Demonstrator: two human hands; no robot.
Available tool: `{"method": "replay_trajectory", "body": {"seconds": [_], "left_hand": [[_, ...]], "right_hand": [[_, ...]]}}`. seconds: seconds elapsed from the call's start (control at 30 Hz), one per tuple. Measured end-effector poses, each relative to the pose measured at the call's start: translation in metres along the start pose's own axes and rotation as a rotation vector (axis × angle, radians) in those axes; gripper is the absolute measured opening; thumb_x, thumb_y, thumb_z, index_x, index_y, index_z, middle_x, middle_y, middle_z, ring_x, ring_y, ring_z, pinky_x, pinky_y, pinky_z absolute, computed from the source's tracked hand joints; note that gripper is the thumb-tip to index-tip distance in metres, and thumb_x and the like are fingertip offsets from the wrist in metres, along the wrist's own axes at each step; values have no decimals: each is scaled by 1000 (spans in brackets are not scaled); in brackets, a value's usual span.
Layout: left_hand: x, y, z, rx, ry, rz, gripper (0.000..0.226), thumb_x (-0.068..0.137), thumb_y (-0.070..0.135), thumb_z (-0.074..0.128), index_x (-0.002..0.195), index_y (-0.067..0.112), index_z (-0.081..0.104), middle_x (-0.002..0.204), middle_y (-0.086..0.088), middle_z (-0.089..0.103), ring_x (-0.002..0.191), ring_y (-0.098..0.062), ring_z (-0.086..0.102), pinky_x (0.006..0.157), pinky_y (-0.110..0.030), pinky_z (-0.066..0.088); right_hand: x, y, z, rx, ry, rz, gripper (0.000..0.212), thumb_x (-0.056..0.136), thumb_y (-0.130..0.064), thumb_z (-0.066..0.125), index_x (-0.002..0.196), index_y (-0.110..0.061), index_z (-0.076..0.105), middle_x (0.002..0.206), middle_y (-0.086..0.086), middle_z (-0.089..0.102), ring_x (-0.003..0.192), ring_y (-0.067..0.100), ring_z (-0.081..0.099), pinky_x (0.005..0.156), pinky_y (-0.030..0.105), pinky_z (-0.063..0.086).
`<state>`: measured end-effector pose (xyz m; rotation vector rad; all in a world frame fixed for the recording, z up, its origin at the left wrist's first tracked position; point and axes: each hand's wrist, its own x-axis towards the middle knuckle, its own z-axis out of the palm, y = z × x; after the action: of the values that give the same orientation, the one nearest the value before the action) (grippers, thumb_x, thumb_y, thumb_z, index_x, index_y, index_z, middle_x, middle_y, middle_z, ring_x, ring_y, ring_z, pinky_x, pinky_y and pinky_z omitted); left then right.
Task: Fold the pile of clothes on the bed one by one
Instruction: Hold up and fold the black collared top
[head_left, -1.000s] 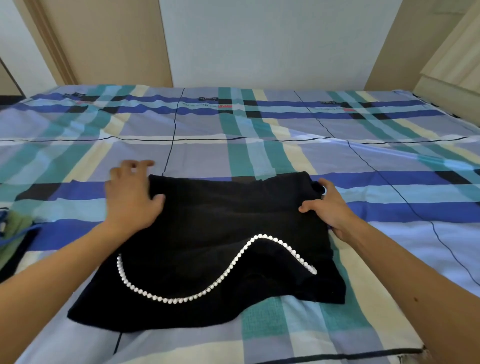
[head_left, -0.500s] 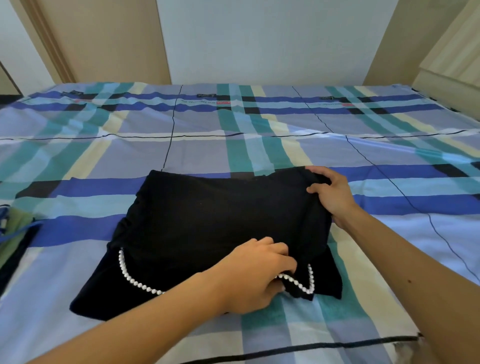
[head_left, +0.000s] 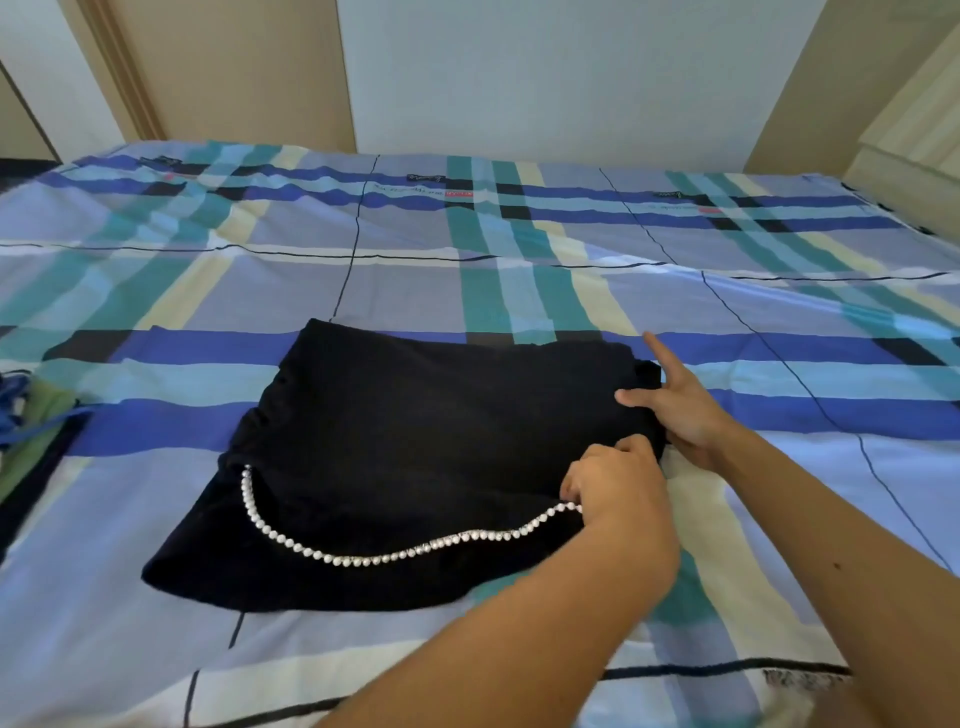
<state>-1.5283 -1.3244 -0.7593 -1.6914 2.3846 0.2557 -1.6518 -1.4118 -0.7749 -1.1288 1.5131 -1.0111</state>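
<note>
Black garment (head_left: 415, 441) lies mid-frame on the bed (head_left: 467, 291), likely soft, light, limp; corners suit gripping. Left hand (head_left: 613, 483) pinches its lower-right hem by the pearl trim (head_left: 389, 557); right hand (head_left: 680, 410), fingers straight, touches the right edge.

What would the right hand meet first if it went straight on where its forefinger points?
Probably only the bare sheet beyond the far corner of the black garment; nothing else seems to lie ahead of the right hand.

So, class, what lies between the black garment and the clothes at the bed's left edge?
Only plaid bedsheet separates black garment from clothes, as the head view shows.
</note>
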Motion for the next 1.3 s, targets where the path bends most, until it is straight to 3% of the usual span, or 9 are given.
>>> {"method": "replay_trajectory", "body": {"seconds": [0.2,0.37,0.53,0.6,0.73,0.83,1.03,1.17,1.3], "left_hand": [[-35,-46,-42,-315,137,135,83,80,5,72,144,7,18,103,-14,55,101,-36,59,53,-35,34],[-77,-131,-84,-758,251,90,48,88,14,61,126,14,31,99,-10,54,88,-36,58,67,-39,43],[-109,-240,-92,-1016,252,-177,41,87,11,62,122,22,42,104,-3,63,87,-19,65,70,-31,57],[-120,-280,-79,-1128,171,-316,43,88,5,63,125,17,45,108,-8,63,82,-22,67,56,-30,56],[-128,-330,-42,-681,-19,-495,59,87,19,65,136,11,35,123,-16,57,100,-35,64,81,-48,57],[-121,-323,-33,-486,290,-346,70,83,38,50,148,20,34,136,-9,50,126,-32,48,102,-50,45],[-98,-300,-9,-228,-21,-248,71,94,51,51,155,30,21,164,-5,6,149,-38,10,117,-58,23],[-94,-316,-20,-413,-48,-315,79,85,47,66,146,23,24,146,-13,32,123,-37,50,102,-48,46],[-94,-323,-23,-634,2,-373,68,89,44,68,136,14,30,133,-12,49,117,-30,55,96,-37,48]], "right_hand": [[1,-22,10,-54,65,-161,71,88,5,65,144,-34,49,130,1,56,110,15,60,79,24,51],[17,-101,70,-23,19,-268,65,77,-3,75,134,-30,59,127,6,61,114,31,62,81,35,55],[17,-178,186,-98,-171,-357,82,91,-18,70,156,-30,22,140,5,50,102,22,67,70,30,60],[14,-179,224,-194,-265,-346,87,97,-32,61,159,-32,-1,149,9,47,114,26,65,93,43,57],[9,-106,260,-924,-454,-379,66,106,-45,35,160,-22,5,167,7,10,153,25,14,123,45,13],[1,-46,263,-1181,-461,-380,67,105,-54,24,160,-25,0,168,4,-7,154,23,-7,122,51,-1],[-14,-45,243,-952,-311,-407,67,104,-45,42,160,-27,11,168,3,4,155,22,1,124,46,4],[-55,-47,227,-677,-167,-171,93,92,-43,65,160,-27,4,163,7,14,146,28,31,116,40,30],[-94,-35,211,-369,-197,-50,108,66,-61,77,151,-55,9,149,-5,43,132,19,51,111,46,43]]}}
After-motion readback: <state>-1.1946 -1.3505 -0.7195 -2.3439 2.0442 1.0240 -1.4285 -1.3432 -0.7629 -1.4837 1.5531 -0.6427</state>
